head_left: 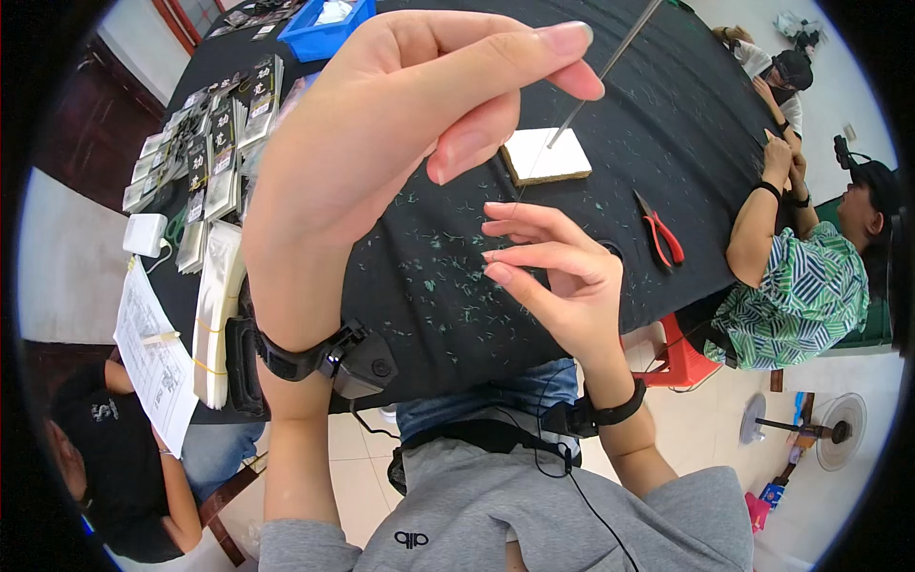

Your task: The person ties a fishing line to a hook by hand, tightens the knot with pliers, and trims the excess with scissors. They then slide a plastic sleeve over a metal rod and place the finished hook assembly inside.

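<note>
My left hand [410, 124] is raised high over the table, thumb and forefinger pinched together close beside a thin metal rod [607, 69]. Whatever that pinch holds is too fine to make out. The rod slants down to a white-topped block [548, 164] with brown sides. A faint thread-like line runs below the block toward my right hand [567, 272]. This hand is lower and nearer to me, its thumb and forefinger tips almost meeting; anything between them is too small to name. Both wrists wear black straps with devices.
Green scraps [457, 262] litter the black tablecloth [410, 334]. Red-handled pliers [660, 234] lie right. On the left are stacked packets [214, 143], clear sleeves [217, 315], a printed sheet [157, 357] and a white box [145, 234]; a blue bin [324, 33] stands behind. Other people sit at both sides.
</note>
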### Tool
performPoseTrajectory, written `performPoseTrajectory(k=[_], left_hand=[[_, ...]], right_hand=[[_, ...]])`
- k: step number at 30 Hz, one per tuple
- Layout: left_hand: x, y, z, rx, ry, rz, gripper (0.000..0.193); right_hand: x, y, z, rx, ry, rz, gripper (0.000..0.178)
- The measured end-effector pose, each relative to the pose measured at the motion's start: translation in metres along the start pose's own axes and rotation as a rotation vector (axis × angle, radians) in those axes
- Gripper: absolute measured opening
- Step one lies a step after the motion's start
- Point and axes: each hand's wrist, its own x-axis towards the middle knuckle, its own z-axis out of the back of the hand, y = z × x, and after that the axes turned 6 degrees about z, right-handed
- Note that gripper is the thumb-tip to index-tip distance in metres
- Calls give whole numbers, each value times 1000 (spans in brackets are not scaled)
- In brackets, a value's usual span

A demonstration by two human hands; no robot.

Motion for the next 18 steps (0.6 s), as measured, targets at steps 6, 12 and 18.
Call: performPoseTrajectory(k=[6,12,18], left_hand=[[-2,-1,-1,58,-16,21,32],[-2,-6,-8,102,-7,8,31],[-2,-6,-12,85,-10,34,31]], right_hand=[[-1,5,-12,-68,-11,-10,18],[-2,3,-22,-126,-54,8,20],[-1,0,-26,-224,-97,-6,18]])
